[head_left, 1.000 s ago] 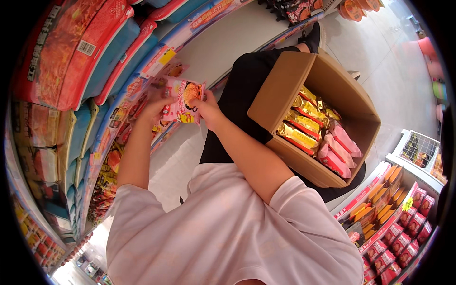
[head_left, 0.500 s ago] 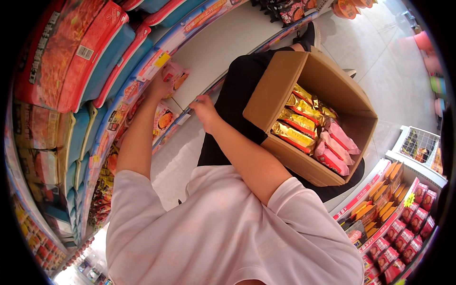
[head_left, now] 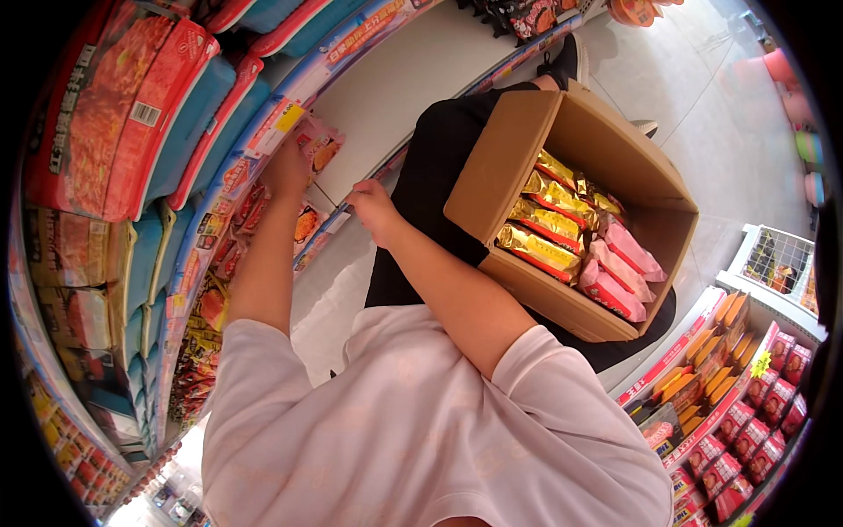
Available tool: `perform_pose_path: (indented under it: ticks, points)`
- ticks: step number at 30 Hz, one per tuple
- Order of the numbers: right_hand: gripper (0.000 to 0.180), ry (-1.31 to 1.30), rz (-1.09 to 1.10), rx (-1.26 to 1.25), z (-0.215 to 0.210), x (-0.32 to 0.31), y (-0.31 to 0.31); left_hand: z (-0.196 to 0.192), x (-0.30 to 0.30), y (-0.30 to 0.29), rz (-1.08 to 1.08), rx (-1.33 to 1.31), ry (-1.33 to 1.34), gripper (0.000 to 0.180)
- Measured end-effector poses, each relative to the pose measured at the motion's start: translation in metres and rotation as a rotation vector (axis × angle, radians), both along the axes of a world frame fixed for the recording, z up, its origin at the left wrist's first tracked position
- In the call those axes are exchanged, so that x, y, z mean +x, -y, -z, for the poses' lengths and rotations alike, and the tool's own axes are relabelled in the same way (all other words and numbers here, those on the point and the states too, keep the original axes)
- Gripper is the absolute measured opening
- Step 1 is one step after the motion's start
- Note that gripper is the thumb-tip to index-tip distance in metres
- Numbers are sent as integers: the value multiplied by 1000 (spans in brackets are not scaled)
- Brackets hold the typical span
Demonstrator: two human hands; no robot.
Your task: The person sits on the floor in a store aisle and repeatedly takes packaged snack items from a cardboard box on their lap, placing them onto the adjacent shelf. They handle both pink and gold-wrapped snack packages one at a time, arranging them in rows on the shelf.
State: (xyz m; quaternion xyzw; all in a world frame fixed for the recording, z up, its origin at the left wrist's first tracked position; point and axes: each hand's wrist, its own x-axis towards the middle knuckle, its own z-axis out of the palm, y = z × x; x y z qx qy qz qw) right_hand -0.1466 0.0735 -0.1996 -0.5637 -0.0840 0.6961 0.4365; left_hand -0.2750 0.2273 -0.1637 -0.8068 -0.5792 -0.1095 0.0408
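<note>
My left hand (head_left: 286, 169) reaches under an upper shelf onto the low white shelf (head_left: 373, 105). It is right beside a pink snack packet (head_left: 321, 147) with a round food picture; its fingers are hidden, so a grip does not show. Nearer me, another pink packet (head_left: 307, 223) lies partly behind my left forearm. My right hand (head_left: 373, 209) is closed over the front edge of the low shelf, fingers curled on the rim. On my lap rests an open cardboard box (head_left: 505, 167) with gold packets (head_left: 540, 250) and pink packets (head_left: 615, 285) in it.
Above my left arm, the upper shelf's label strip (head_left: 263, 132) juts out, stacked with red and blue food packs (head_left: 132, 114). Dark packets (head_left: 522, 18) sit at the far shelf end. At the lower right stands a display (head_left: 738, 430) of red packs and a white wire basket (head_left: 777, 263).
My left forearm has swung slightly right, covering more of the nearer pink packet. My left hand has drawn back a little. My right hand stays on the shelf edge.
</note>
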Motion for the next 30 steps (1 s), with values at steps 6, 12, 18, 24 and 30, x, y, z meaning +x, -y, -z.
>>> perform_pose_path:
  ticks: [6, 12, 18, 24, 30]
  points:
    - [34, 82, 26, 87, 8, -8, 1, 42, 12, 36, 294, -222, -207, 46]
    - [22, 138, 0, 118, 8, -4, 5, 36, 13, 28, 128, -389, -63, 45]
    - [18, 120, -10, 142, 11, -10, 4, 49, -16, 9, 186, -311, -91, 48]
    - [18, 265, -182, 379, 8, -16, 22, 66, -7, 29, 257, -437, -149, 55]
    - [34, 589, -679, 728, -78, 19, 78, 62, 9, 31, 162, -393, -201, 49]
